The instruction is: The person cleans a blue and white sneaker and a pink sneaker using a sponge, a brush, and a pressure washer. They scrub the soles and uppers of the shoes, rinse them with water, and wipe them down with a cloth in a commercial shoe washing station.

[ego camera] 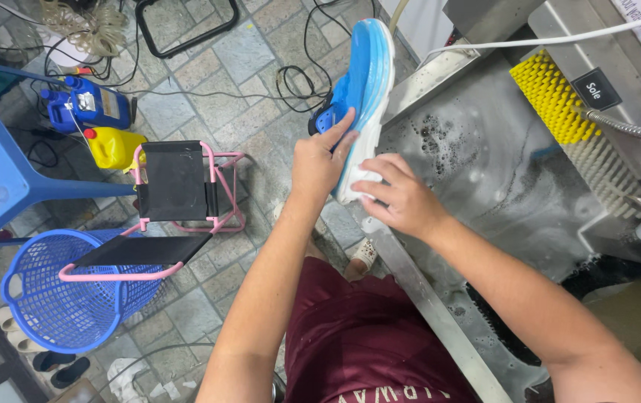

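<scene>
A maroon shirt (369,343) fills the bottom of the view, with both bare forearms reaching up from it. The left hand (320,160) grips a blue shoe (361,89) by its side, thumb along the white sole edge and fingers curled behind the blue upper, holding it on edge with the toe pointing away. The right hand (399,195) closes over the near end of the same shoe, fingers wrapped on something white there; whether that is a cloth or just the sole itself is hard to tell. The shoe hangs above the near rim of a wet, soapy metal sink (484,172), which spreads out to the right of both hands. Beyond the right hand, on the sink's far wall, sits a yellow brush (548,97) with a white brush (596,168) below it. Left of the left hand stands a pink-framed folding chair (178,201), and farther left a blue plastic basket (66,306) and a yellow jug (111,145).
</scene>
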